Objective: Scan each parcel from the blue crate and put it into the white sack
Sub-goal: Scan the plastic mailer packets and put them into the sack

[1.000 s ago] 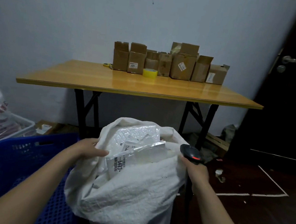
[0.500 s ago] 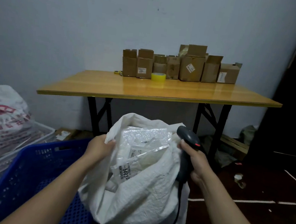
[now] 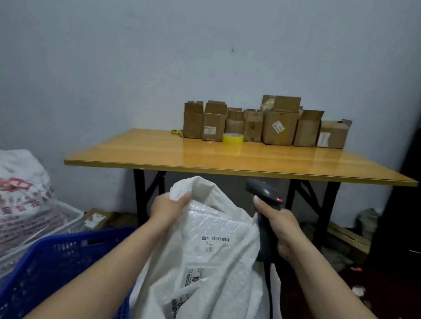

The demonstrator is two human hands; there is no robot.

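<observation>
Labelled parcels (image 3: pixel 217 228) lie inside the white sack (image 3: pixel 218 306), so we judge some done; the blue crate (image 3: pixel 60 263) left of the sack hides what remains. Our left hand (image 3: pixel 168 209) pinches the sack's rim, fingers (image 3: pixel 175 202) curled; our right hand (image 3: pixel 281 230), right of the sack, grips the scanner (image 3: pixel 265 193) upright.

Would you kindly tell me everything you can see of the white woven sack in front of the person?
The white woven plastic sack stands upright, crinkled and slack, its mouth open toward the camera. The left hand grips its rim at the upper left, holding it up. Inside lie white bubble-wrap parcels with barcode labels, nearly to the rim. The blue plastic crate sits at its left side; the right hand, holding a dark scanner, is at its right edge.
</observation>
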